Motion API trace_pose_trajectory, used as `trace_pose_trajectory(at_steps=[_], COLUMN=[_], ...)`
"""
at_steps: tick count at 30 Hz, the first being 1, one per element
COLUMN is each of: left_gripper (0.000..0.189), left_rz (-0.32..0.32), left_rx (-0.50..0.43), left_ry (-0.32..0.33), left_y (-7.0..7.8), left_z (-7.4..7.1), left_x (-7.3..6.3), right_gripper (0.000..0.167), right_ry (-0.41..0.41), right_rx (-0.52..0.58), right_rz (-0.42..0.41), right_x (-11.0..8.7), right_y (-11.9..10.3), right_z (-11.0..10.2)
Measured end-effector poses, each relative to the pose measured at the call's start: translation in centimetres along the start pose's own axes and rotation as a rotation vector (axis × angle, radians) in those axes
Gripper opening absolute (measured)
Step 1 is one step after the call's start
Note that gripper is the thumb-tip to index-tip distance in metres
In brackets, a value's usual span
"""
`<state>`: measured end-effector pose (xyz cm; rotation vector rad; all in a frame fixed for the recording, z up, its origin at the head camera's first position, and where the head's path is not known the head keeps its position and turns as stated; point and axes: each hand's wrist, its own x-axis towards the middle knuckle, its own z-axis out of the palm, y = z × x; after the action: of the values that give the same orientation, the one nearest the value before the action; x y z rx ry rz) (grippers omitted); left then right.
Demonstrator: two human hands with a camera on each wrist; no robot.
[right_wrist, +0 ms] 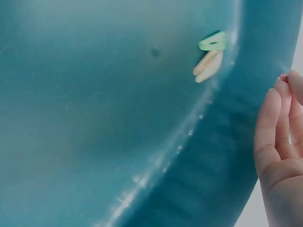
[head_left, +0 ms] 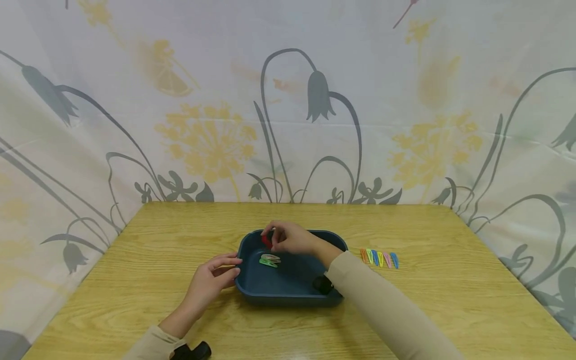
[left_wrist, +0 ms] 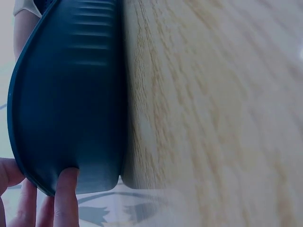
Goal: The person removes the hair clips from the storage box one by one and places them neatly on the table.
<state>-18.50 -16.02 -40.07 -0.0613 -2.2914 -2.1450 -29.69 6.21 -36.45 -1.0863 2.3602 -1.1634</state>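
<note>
A dark blue plastic basin stands on the wooden table. My left hand rests its extended fingertips on the basin's left rim and outer wall. Above the far left part of the basin, my right hand pinches a small red hair clip between thumb and fingers; only a sliver of the clip shows in the right wrist view. Below it, a green hair clip and a pale hair clip lie side by side on the basin floor, close to the wall.
To the right of the basin lies a row of several coloured hair clips on the table. A flower-patterned cloth hangs behind the table's far edge. A black strap device sits on my left wrist.
</note>
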Motion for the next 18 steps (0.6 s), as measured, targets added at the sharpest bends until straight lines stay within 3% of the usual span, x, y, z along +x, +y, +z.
trace_pose_trajectory(at_steps=[6,18], left_gripper=[0.026,0.026], left_rz=[-0.004,-0.003], left_rx=[-0.002,0.002], left_ry=[0.008,0.007], left_y=[0.1,0.1], left_z=[0.1,0.1], left_x=[0.0,0.0], right_gripper=[0.033,0.038], right_ry=[0.106,0.277], right_rx=[0.135,0.210], right_rz=[-0.022,0.001], right_x=[-0.5,-2.1], right_y=[-0.3,-0.1], right_z=[-1.1,-3.3])
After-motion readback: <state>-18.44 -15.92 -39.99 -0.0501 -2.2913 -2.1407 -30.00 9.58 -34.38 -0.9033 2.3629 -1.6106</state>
